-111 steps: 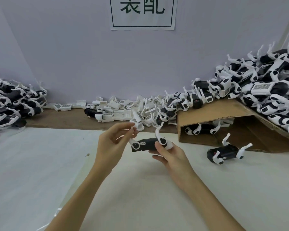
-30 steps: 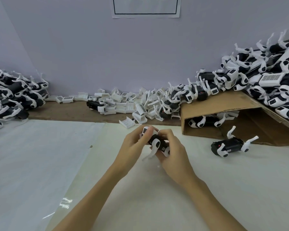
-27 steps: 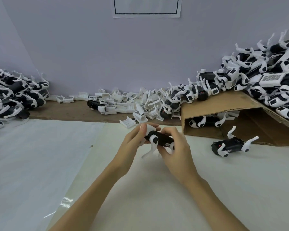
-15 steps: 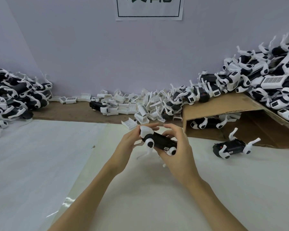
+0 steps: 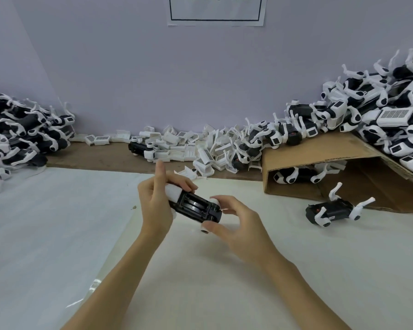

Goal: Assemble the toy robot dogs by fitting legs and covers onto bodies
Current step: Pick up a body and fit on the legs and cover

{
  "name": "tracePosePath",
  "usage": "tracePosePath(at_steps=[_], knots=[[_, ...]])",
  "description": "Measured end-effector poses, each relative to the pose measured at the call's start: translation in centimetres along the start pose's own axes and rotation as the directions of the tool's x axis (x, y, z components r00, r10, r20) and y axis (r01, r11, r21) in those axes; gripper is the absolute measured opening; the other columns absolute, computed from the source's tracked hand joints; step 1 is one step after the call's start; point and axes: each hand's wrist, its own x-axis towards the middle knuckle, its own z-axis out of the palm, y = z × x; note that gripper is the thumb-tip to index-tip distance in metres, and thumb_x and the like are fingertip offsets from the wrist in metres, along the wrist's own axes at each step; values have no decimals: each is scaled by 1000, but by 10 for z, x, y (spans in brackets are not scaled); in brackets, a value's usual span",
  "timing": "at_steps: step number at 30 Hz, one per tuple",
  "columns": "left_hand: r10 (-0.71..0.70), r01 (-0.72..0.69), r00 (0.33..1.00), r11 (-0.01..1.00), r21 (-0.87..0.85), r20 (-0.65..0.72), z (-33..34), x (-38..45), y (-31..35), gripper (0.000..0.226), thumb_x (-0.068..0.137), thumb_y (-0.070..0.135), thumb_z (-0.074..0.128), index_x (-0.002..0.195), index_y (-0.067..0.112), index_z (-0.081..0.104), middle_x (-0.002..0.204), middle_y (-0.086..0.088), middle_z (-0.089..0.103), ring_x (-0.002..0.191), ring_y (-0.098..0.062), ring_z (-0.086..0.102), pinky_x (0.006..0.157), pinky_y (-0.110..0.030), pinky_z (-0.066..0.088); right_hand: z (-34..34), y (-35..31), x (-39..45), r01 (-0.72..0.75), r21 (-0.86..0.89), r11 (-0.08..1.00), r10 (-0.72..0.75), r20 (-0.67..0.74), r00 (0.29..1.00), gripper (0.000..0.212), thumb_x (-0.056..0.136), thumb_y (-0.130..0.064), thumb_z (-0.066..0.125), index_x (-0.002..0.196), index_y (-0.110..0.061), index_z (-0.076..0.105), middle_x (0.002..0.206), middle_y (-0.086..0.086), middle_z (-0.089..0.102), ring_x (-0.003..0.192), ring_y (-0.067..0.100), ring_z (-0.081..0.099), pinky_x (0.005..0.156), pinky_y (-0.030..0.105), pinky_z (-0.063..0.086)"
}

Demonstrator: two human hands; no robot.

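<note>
White mat (image 5: 224, 282) open near; loose covers (image 5: 193, 151), cardboard box (image 5: 320, 160) block far edge.

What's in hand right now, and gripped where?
One black toy dog body: left hand grips its white far end, right hand pinches the near end by the leg joints.

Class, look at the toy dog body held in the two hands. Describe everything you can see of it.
The toy dog body is a long black block of glossy plastic, held off the white table, open ribbed side up. White leg joints show at both ends. The left hand grips its far end; the right hand pinches the near end.
</note>
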Motion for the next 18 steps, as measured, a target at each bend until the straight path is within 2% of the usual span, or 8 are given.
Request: tracePosePath(at_steps=[3, 5, 7, 10, 13, 15, 16, 18], knots=[[24, -25, 1000, 999, 25, 20, -2, 0, -4, 79, 114, 48, 27, 73, 0, 75, 83, -22, 77, 87, -38, 76, 86, -44, 57, 1, -1, -2, 44, -76, 996, -50, -76, 996, 56, 83, -40, 87, 132, -36, 61, 124, -20, 65, 118, 3, 61, 97, 12, 41], [-20, 20, 1000, 999, 31, -2, -1, 0, -7, 80, 113, 51, 22, 81, 4, 78, 93, -21, 78, 96, -36, 74, 87, -46, 53, 2, -2, -2, 134, -148, 980, -153, -123, 980, 58, 86, -36, 85, 138, -29, 58, 126, -26, 56, 119, 5, 59, 97, 6, 37], [-110, 109, 994, 994, -12, -28, 0, 0, -7, 84, 111, 57, 22, 76, 4, 78, 91, -22, 77, 93, -36, 70, 82, -41, 51, 1, -5, -2, 252, -230, 940, -291, -155, 944, 58, 90, -40, 79, 141, -22, 57, 125, -32, 50, 120, 5, 55, 102, 7, 36], [-231, 224, 972, 965, -135, -38, -3, 3, -4, 86, 106, 66, 31, 68, 0, 71, 79, -25, 70, 80, -37, 65, 71, -32, 54, 3, -8, -4, 331, -303, 893, -382, -124, 916, 67, 93, -59, 69, 145, -20, 54, 131, -21, 51, 126, 7, 52, 108, 16, 38], [-348, 328, 935, 922, -204, -72, -5, 6, -3, 85, 104, 70, 37, 67, -1, 68, 73, -23, 67, 68, -30, 63, 62, -31, 52, 6, -11, -3, 325, -359, 875, -381, -96, 920, 77, 88, -66, 70, 146, -19, 51, 133, -18, 52, 126, 8, 52, 107, 20, 40], [-383, 360, 919, 911, -200, -94, -6, 6, -6, 88, 105, 71, 34, 67, 0, 70, 72, -22, 68, 69, -30, 66, 71, -36, 53, 8, -12, -1, 293, -374, 880, -357, -115, 927, 75, 85, -67, 70, 142, -21, 55, 123, -23, 54, 117, 0, 51, 102, 16, 39], [-389, 368, 916, 912, -183, -97, -6, 7, -8, 91, 105, 72, 30, 67, 1, 72, 73, -21, 70, 71, -31, 68, 78, -39, 52, 8, -13, 0, 248, -346, 905, -305, -121, 945, 74, 83, -69, 69, 140, -24, 56, 117, -28, 53, 113, -5, 49, 99, 13, 38], [-384, 376, 919, 922, -91, -93, -6, 8, -10, 94, 104, 76, 24, 72, 5, 76, 81, -20, 75, 83, -32, 71, 82, -42, 49, 9, -15, 1, 123, -241, 963, -153, -107, 982, 74, 79, -76, 64, 136, -30, 58, 113, -29, 55, 111, -3, 52, 95, 12, 40]])
